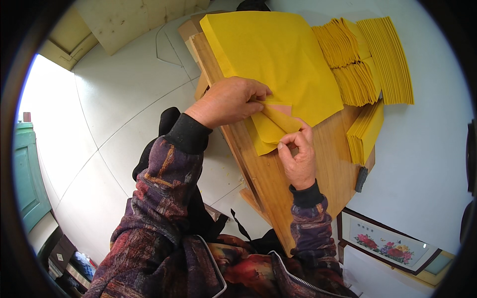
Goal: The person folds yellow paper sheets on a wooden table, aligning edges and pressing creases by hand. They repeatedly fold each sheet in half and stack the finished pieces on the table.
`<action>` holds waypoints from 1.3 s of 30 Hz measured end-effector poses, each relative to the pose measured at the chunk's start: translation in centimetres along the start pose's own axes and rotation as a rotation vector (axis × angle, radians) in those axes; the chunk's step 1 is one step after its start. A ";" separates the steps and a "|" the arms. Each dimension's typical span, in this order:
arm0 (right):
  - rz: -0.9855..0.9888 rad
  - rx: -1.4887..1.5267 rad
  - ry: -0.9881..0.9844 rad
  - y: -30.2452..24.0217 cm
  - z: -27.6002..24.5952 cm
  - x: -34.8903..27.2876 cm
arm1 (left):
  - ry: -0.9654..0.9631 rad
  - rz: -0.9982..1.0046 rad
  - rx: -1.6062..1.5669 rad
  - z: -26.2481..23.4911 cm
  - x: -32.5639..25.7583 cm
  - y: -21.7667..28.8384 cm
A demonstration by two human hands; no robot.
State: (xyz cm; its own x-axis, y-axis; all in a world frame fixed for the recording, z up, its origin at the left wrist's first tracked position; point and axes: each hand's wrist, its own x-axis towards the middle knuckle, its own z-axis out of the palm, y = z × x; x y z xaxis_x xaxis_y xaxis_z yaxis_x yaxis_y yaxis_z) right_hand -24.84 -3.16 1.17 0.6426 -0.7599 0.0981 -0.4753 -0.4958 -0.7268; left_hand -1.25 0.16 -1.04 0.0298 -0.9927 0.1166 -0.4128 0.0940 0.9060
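Note:
A wide stack of yellow paper (268,44) lies on the wooden table, and a partly folded yellow paper sheet (271,124) sits over its near edge. At the sheet's upper left edge, my left hand (233,99) is closed, with the paper pinched between thumb and fingers. My right hand (299,156) pinches the sheet's lower right edge between thumb and forefinger. A fold runs diagonally between the two hands. Near the top of the fold shows a pinkish patch (282,109); I cannot tell whether it is part of the sheet or another piece.
Bundles of folded yellow paper (385,59) stand at the table's right side, with another bundle (365,131) nearer me. A small dark grey block (361,180) is by the wooden table's (318,164) right edge. A framed flower picture (385,241) is at lower right.

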 end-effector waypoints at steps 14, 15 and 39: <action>0.072 0.197 0.112 0.5 0.4 -0.1 | 0.012 0.004 -0.008 0.1 0.0 -0.2; 0.052 0.196 0.115 0.4 0.5 -0.1 | 0.015 0.010 0.000 0.1 0.0 -0.2; -0.056 0.007 0.102 -0.4 0.8 -0.4 | 0.022 0.027 -0.004 0.2 -0.1 -0.2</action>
State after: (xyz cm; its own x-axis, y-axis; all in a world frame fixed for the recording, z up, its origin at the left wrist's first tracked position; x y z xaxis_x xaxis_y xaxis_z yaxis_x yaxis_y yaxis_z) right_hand -24.45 -2.38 0.87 0.6037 -0.7698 0.2072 -0.4360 -0.5364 -0.7226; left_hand -1.32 0.22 -1.34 0.0392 -0.9879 0.1500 -0.4104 0.1210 0.9038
